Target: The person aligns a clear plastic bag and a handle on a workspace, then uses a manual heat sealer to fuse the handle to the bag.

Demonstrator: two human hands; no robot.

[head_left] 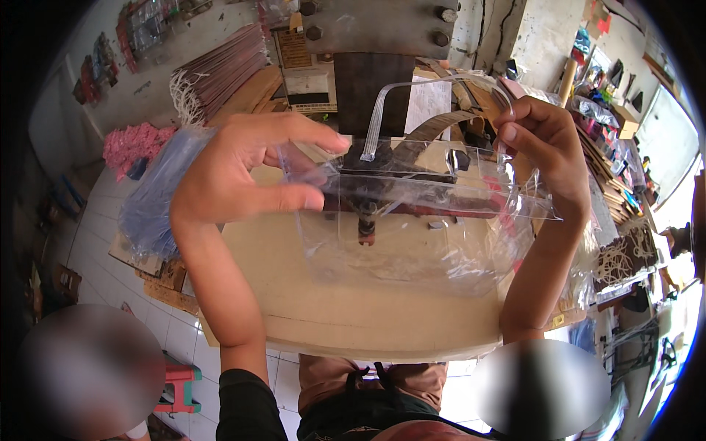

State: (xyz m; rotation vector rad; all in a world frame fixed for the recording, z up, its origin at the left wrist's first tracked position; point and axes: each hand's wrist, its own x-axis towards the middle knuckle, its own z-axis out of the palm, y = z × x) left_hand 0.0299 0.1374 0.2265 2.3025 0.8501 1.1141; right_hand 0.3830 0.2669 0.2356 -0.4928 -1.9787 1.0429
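A clear plastic bag spans the space between my hands above the table, its upper edge stiff and folded. My left hand is at the bag's left end, thumb and index finger spread apart. Its other fingers are blurred behind or inside the plastic; I cannot tell which. At the upper right, my right hand pinches a clear ribbed strap between thumb and fingertips. That strap arches over from the middle of the bag's upper edge. Behind the bag a dark metal machine head shows through the plastic.
The pale rounded tabletop lies below my hands. Blue-tinted plastic sheets are piled at left, beside a pink bundle. Reddish-brown strips are stacked behind. A machine column rises at the back. A red and green stool stands lower left.
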